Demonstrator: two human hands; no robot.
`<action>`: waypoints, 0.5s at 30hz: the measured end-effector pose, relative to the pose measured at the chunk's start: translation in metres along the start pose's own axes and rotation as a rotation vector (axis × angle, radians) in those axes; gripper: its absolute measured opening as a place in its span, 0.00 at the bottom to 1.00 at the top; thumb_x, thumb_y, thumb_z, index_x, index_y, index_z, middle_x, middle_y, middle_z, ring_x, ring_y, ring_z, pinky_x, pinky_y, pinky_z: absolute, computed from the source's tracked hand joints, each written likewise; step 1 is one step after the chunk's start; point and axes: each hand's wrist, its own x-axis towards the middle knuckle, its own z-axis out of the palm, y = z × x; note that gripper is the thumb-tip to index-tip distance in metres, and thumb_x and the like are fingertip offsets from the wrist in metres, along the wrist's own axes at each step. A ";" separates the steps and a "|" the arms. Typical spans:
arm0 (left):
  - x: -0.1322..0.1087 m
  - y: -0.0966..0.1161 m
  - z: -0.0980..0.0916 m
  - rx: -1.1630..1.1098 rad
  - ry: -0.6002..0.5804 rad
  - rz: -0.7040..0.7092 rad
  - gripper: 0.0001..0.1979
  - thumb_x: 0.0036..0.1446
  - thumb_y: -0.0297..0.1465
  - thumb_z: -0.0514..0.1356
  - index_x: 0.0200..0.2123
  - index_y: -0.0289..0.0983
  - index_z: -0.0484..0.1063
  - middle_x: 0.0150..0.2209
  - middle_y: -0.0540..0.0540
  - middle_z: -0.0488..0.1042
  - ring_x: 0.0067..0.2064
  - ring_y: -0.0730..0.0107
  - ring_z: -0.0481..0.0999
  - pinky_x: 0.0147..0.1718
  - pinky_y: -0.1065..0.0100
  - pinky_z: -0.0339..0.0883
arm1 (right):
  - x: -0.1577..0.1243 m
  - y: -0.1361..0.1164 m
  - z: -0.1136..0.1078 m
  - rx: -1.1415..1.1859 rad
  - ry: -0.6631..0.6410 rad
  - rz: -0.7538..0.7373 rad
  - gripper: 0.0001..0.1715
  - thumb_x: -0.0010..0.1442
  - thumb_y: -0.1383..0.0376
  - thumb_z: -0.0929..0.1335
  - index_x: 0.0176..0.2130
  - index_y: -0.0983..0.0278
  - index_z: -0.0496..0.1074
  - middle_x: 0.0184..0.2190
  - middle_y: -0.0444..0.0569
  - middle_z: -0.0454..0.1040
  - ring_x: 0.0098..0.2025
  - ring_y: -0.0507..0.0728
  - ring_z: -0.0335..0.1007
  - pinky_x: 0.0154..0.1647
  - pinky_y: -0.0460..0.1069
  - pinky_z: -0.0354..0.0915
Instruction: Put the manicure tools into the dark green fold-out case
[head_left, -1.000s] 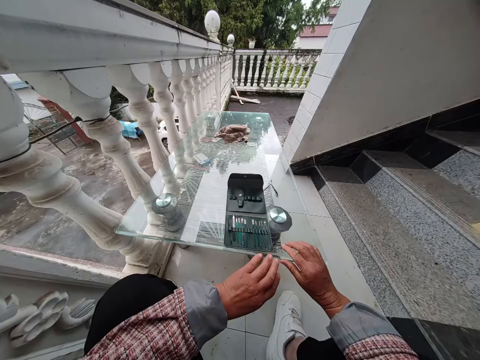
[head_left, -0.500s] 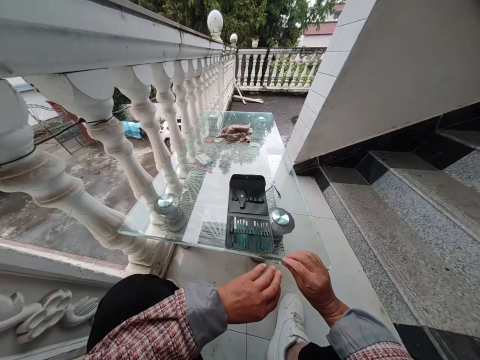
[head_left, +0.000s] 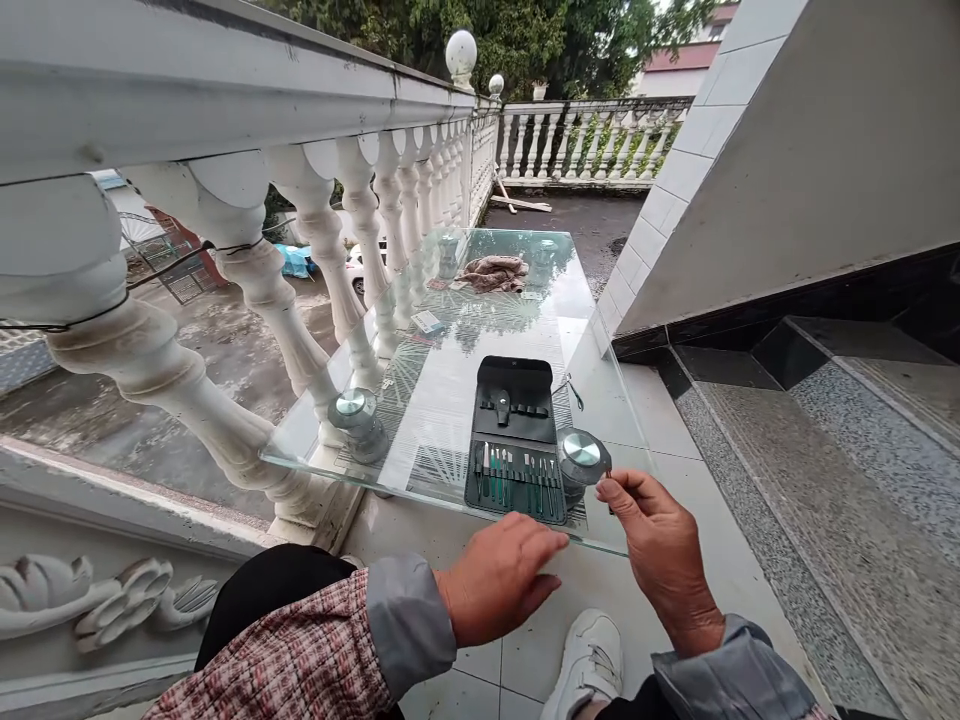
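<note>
My right hand (head_left: 660, 545) is raised at the table's front edge, thumb and fingers pinched on a small thin tool (head_left: 608, 476). Only its narrow dark end shows, so I cannot make out its exact kind. Just left of it, my left hand (head_left: 504, 578) is held palm down with fingers stretched out and nothing in it. In front of both hands lies an unfolded black manicure tool case (head_left: 517, 432) on the glass table (head_left: 435, 400). Several slim tools with green handles (head_left: 499, 485) sit in its lower loops. A small green-handled tool (head_left: 576, 394) lies beside the case.
A crumpled brown cloth (head_left: 491, 273) and a small flat packet (head_left: 427, 322) lie farther back on the glass. Round metal-topped table supports (head_left: 581, 450) stand under it. White balusters (head_left: 262, 300) run along the left; stone steps (head_left: 780, 430) rise at the right.
My right hand has lifted and shifted right with the small tool, turning upright. My left hand has rolled palm down. The camera view has turned slightly left.
</note>
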 end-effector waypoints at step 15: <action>0.033 -0.050 -0.016 -1.121 0.126 -0.516 0.18 0.57 0.43 0.53 0.23 0.35 0.61 0.17 0.53 0.62 0.17 0.80 0.60 0.15 0.77 0.55 | 0.018 -0.032 0.085 0.675 -0.446 0.452 0.15 0.50 0.55 0.70 0.34 0.63 0.70 0.25 0.42 0.67 0.19 0.48 0.61 0.17 0.46 0.61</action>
